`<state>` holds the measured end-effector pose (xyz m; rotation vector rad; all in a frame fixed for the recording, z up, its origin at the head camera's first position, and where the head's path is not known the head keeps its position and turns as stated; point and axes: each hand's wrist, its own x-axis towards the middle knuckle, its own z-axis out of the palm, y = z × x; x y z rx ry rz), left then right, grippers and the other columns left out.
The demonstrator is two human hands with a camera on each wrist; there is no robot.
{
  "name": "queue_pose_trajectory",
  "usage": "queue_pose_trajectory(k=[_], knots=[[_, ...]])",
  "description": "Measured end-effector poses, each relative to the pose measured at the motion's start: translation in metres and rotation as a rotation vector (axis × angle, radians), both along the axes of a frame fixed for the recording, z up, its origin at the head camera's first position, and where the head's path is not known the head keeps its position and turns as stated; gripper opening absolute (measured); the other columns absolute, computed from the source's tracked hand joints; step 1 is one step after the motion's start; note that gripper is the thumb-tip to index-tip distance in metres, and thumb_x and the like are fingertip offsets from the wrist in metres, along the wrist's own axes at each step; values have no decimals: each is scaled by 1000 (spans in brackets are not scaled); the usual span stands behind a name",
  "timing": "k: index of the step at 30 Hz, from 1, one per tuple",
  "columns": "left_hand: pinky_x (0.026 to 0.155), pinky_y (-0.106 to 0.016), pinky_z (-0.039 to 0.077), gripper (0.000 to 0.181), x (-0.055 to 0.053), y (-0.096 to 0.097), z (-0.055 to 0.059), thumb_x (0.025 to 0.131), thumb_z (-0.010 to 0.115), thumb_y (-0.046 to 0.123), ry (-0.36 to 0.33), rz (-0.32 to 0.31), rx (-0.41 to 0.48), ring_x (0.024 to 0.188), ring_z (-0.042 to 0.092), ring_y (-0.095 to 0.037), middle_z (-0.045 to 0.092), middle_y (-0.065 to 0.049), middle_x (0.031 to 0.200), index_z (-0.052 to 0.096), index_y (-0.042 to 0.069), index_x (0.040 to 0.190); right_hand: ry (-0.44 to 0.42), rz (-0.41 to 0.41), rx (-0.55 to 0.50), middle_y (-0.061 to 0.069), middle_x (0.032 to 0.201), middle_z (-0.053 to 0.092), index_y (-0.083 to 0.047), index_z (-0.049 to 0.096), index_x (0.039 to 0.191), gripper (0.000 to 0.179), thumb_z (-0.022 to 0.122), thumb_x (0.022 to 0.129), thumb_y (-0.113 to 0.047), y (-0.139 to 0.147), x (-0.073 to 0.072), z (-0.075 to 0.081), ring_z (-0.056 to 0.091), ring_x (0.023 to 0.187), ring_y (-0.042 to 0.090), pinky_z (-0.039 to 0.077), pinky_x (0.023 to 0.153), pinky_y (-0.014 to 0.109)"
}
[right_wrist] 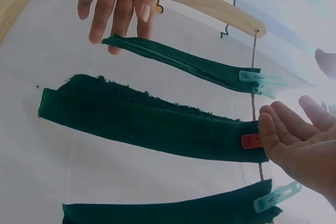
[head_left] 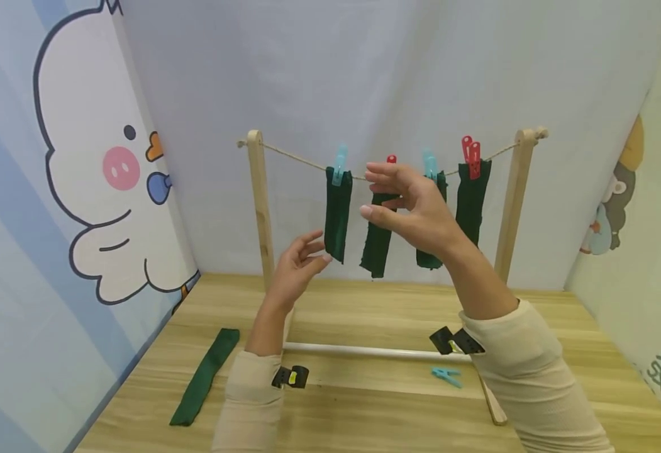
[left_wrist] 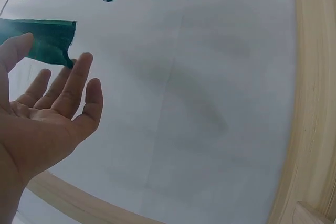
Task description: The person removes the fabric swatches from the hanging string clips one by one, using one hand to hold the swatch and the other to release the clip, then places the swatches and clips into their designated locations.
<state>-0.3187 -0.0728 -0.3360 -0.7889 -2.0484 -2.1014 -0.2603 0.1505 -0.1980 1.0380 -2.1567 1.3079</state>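
while a loose green strip [head_left: 208, 377] is laid at far l. on the table [head_left: 364, 418], a rope [head_left: 293, 156] is held up btwn two posts, the left post [head_left: 261, 207] coming first. next, the left hand [head_left: 296, 270] is spread, nothing gripped, its fingertips by the lower end of the first hung strip [head_left: 338, 217]; whether contact is made can't be told. that strip is pinned at its top by a blue clip [head_left: 339, 168], so prob. it's best steadied lightly from below, w/o a tug, lest the cloth be pulled out. the second hung strip [head_left: 377, 251] is pinned by a red clip [right_wrist: 252, 140]; in front of it the right hand [head_left: 415, 207] is raised, thumb & fingers wide apart, nothing seen held. if a clip is adjusted, rope & cloth should be pinched tog., w/ the rope supported so the other strips aren't shaken. farther r., the third hung strip [head_left: 429, 259] is partly hidden by that hand, w/ a teal clip [head_left: 430, 165] at its top; below, a spare clip [head_left: 447, 376] is laid. the fourth hung strip [head_left: 470, 204] is topped by two red clips [head_left: 475, 161] near the right post [head_left: 514, 207]. as for containers, none can be seen in any view.
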Motion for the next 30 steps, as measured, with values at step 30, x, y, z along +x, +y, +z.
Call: queue_pose_trajectory(k=[30], knots=[[70, -28, 48, 12, 24, -12, 5, 90, 55, -2, 154, -110, 51, 74, 58, -16, 61, -1, 79, 57, -14, 92, -126, -201, -85, 14, 124, 50, -4, 35, 141, 58, 62, 90, -13, -59, -12, 16, 50, 111, 22, 42, 92, 32]])
